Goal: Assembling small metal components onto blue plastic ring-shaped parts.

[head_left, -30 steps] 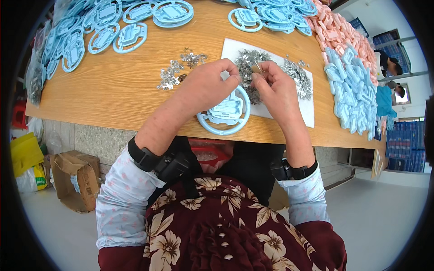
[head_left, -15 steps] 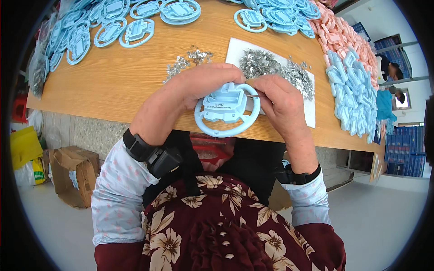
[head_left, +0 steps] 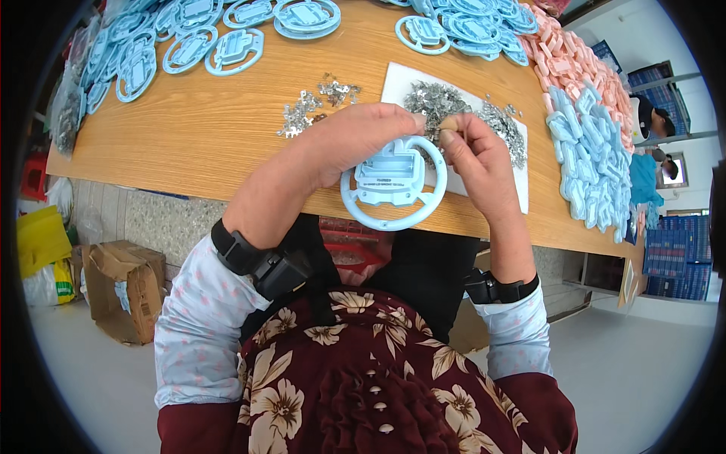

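My left hand (head_left: 370, 136) is closed on the upper left of a light blue plastic toy steering wheel (head_left: 395, 221), tilted over the near table edge. Its open rectangular compartment faces up. To the right of the wheel and apart from it, my right hand (head_left: 480, 155) is raised, thumb and fingertips pinched together. Whatever sits in that pinch is too small to make out. Just behind the fingers lies a heap of small silvery metal pieces (head_left: 432, 100) on a white board (head_left: 392, 81).
Smaller groups of metal pieces (head_left: 302, 113) lie left of the board. Blue wheels (head_left: 234, 50) are piled along the far side. Blue plastic parts (head_left: 586, 163) and pink parts (head_left: 575, 68) cover the right side. A cardboard box (head_left: 125, 291) stands on the floor at left.
My right hand has drawn away from the wheel's right rim and lifted toward the metal heap. The wheel has shifted slightly right in my left hand.
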A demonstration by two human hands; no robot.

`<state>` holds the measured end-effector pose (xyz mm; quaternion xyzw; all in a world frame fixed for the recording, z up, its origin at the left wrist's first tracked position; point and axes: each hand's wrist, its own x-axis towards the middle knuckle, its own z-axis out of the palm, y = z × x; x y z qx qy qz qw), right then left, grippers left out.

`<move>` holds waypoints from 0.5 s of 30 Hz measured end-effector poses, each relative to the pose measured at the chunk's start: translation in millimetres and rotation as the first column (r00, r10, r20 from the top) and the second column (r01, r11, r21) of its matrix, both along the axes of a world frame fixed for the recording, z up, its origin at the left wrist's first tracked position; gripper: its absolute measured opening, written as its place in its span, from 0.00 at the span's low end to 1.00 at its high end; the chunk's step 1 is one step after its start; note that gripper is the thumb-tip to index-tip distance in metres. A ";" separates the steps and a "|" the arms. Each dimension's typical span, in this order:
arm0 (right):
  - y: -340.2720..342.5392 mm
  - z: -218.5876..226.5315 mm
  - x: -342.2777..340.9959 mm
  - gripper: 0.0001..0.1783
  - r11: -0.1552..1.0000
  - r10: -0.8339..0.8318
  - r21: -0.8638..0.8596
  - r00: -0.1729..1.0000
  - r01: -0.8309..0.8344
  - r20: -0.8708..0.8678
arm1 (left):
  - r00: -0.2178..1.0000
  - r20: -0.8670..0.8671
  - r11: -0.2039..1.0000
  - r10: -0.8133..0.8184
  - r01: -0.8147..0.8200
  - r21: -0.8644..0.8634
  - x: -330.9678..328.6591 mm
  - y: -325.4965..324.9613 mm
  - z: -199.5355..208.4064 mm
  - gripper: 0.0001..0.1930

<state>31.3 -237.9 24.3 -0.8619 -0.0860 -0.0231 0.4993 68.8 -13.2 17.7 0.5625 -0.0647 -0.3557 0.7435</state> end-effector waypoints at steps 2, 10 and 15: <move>-3.1 3.2 -3.7 0.07 0.960 0.014 0.279 0.991 0.023 -0.132 | 0.996 0.073 0.997 0.047 -0.051 0.053 -4.7 1.7 3.8 0.18; 12.0 7.0 -46.4 0.11 0.974 -0.066 0.209 0.994 0.084 -0.091 | 0.939 0.322 0.970 0.119 -0.178 0.163 -32.8 16.6 -4.6 0.21; 27.3 -4.8 -56.3 0.08 0.996 -0.072 0.058 0.997 0.071 0.024 | 0.967 0.169 0.978 0.188 -0.200 0.058 -50.1 20.4 -15.5 0.22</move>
